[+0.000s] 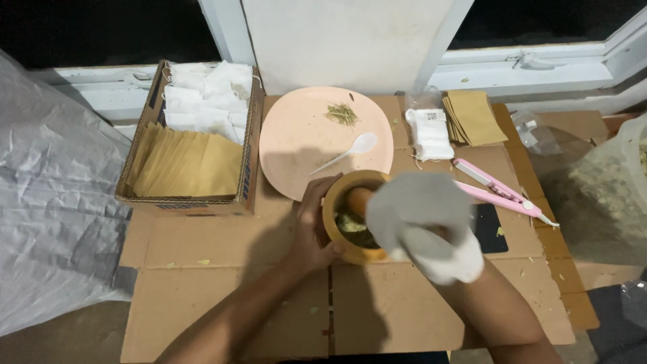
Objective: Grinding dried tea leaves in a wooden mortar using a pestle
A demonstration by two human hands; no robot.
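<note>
My bare left hand (311, 226) wraps the wooden mortar (350, 219) w/ fingers curled to steady it on the cardboard (222, 269), just below the pink plate (303, 135), while my gloved right hand (424, 226) fists round the pestle (359, 199) inside, pressing herbs.

Right hand (426, 226) wears a pale grey-white knit glove, loose and baggy, cuff ending at wrist. Left hand (311, 228) bare, no glove. Both forearms bare, no sleeves, no watch or jewellery visible.
</note>
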